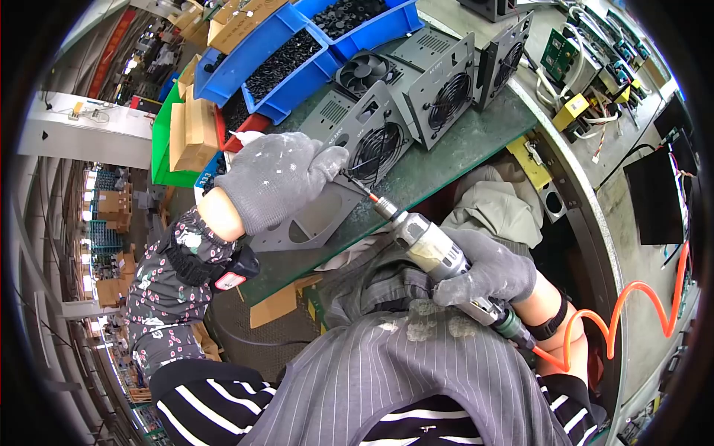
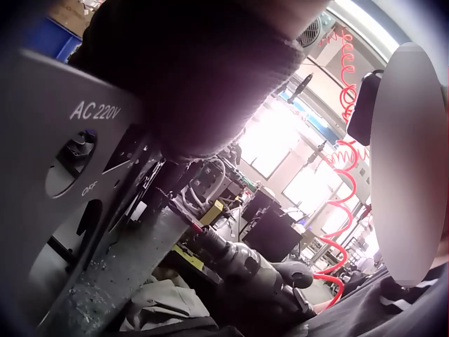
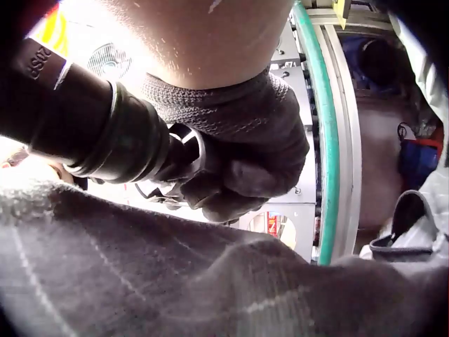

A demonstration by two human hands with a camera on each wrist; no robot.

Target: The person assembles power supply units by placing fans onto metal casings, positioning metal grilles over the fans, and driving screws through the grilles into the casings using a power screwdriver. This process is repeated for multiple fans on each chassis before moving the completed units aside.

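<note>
Gripping a cylindrical driver [image 1: 428, 241], the knit-gloved right hand [image 1: 487, 271] holds its slim bit [image 1: 372, 197] near a flat, cut-out grey metal panel [image 1: 344, 208]; the left hand [image 1: 279, 178] curls beside the bit, its hold indeterminable.

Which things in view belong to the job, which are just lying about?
Job, likely:
power tool in right hand
orange hose
fan panel by left hand
blue parts bins

Lying about, apparently:
cardboard box
green circuit board
dark flat panel
</note>
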